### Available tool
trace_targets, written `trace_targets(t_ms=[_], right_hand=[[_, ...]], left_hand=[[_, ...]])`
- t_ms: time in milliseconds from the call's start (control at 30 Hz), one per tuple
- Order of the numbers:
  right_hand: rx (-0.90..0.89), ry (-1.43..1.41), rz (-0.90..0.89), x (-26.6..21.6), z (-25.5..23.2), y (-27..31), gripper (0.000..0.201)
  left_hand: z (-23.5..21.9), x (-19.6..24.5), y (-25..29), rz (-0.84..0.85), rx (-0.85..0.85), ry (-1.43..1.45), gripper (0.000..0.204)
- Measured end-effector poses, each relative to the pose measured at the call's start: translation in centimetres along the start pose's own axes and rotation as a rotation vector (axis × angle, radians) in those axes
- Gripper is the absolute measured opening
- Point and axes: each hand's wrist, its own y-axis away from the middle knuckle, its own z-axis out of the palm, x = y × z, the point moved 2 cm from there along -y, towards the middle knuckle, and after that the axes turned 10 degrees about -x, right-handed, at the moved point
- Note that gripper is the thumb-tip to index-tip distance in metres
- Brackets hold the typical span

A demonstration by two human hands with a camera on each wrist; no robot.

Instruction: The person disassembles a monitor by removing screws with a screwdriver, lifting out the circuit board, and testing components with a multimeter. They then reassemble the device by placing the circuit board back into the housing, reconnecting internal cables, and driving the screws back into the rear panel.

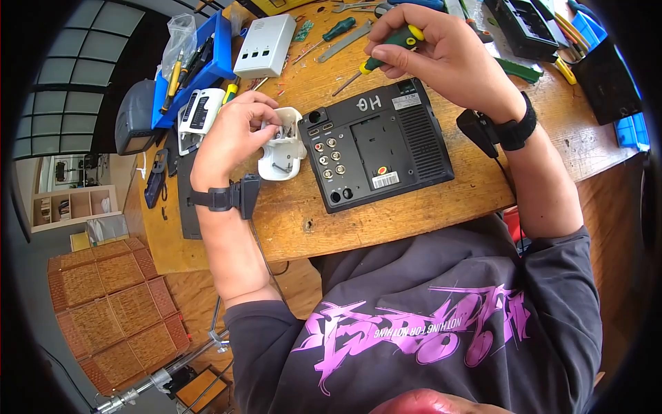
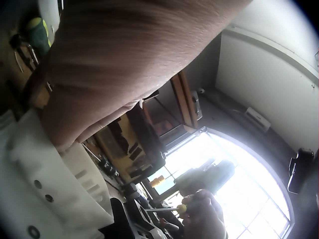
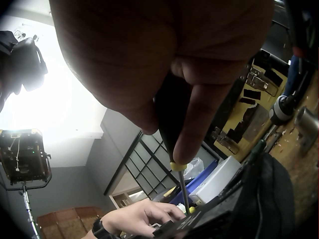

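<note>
A black panel device (image 1: 372,148) lies back side up on the wooden bench, with round connectors and a recessed bay. To its left sits a white two-part container (image 1: 281,165) with small metal parts. My left hand (image 1: 238,131) reaches over its upper compartment, thumb and fingertips close together; whether they pinch a small part is not visible. In the left wrist view the white container (image 2: 45,174) is under that hand. My right hand (image 1: 441,55) grips a green and yellow screwdriver (image 1: 393,52) above the device's upper edge, its shaft (image 3: 183,191) angled down in the right wrist view.
A white box (image 1: 265,45) and a blue bin (image 1: 214,55) of tools stand at the back left. Beside the left hand is a white and black tester (image 1: 200,114). Pliers (image 1: 157,181) lie at the left edge. A black housing (image 1: 522,27) and more tools occupy the back right.
</note>
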Motion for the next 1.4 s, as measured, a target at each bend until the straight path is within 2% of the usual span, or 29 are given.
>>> trace_targets(t_ms=[100, 200, 300, 400, 467, 500, 600, 667, 767, 1067, 1400], right_hand=[[-0.009, -0.012, -0.028, -0.3, -0.1, 0.1, 0.019], [-0.040, 0.072, 0.037, -0.8, -0.5, 0.0, 0.019], [-0.021, 0.047, 0.044, -0.5, -0.5, 0.0, 0.019], [-0.011, -0.069, -0.023, -0.2, -0.3, -0.2, 0.019], [-0.009, -0.020, 0.107, -1.3, -0.4, -0.1, 0.020], [-0.008, -0.020, 0.106, -1.2, -0.4, -0.1, 0.020], [-0.013, -0.023, 0.055, -0.1, -0.6, -0.1, 0.020], [-0.019, -0.070, -0.062, 0.8, -0.6, -0.4, 0.020], [-0.007, -0.037, 0.029, -0.3, -0.7, -0.1, 0.020], [-0.015, -0.045, 0.015, 0.5, -1.0, -0.2, 0.020], [-0.022, -0.165, 0.025, 1.3, -1.1, -0.6, 0.021]], left_hand=[[0.0, -0.1, -0.1, 0.002, -0.023, -0.044, 0.011], [0.1, 0.0, -0.1, 0.014, -0.026, -0.094, 0.010], [0.2, 0.2, 0.1, -0.004, -0.023, -0.078, 0.010], [0.1, 0.3, 0.3, 0.074, 0.017, -0.106, 0.009], [0.1, 0.5, 0.3, 0.043, 0.021, -0.090, 0.009], [0.0, 0.4, 0.3, 0.043, 0.021, -0.091, 0.009], [0.0, 0.2, 0.4, 0.019, 0.020, -0.049, 0.011], [0.0, 0.1, 0.5, 0.011, 0.004, -0.021, 0.012], [0.0, -0.5, 0.4, -0.029, 0.003, 0.016, 0.013], [0.0, -2.0, 0.6, -0.035, 0.005, 0.154, 0.012], [0.2, -1.7, 1.4, -0.025, 0.013, 0.287, 0.011]])
